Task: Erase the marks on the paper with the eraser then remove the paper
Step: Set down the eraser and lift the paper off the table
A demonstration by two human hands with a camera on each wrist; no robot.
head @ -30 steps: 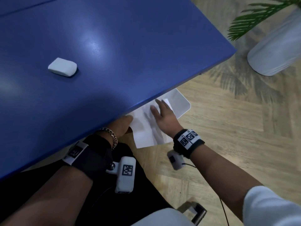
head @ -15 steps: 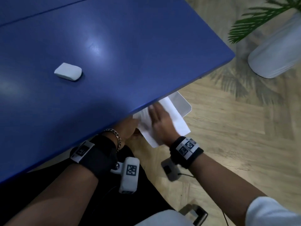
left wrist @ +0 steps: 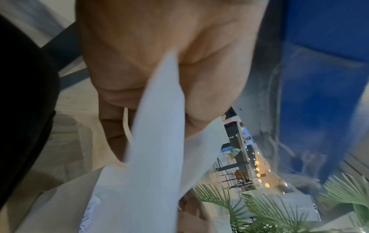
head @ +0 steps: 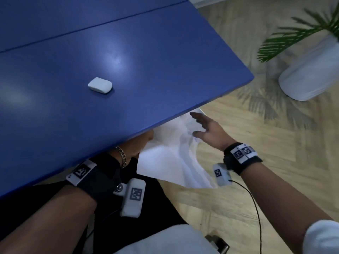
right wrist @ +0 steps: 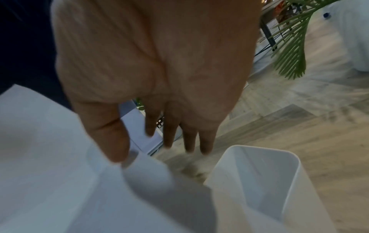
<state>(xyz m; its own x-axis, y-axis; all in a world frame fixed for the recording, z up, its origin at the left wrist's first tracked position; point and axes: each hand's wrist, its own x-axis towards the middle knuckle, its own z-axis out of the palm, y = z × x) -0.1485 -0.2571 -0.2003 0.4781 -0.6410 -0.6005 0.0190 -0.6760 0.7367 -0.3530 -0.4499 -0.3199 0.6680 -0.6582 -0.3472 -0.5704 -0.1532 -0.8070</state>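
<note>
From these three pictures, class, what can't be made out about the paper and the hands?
- Marks on the paper: too blurred, every view.
- Left hand fingers: head view, hidden under the table; left wrist view, behind paper.
- Bin contents: right wrist view, cut off by edge.

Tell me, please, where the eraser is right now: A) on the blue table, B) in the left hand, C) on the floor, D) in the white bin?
A: the eraser lies alone on the blue table, while the left hand holds the paper below the table's edge.
</note>
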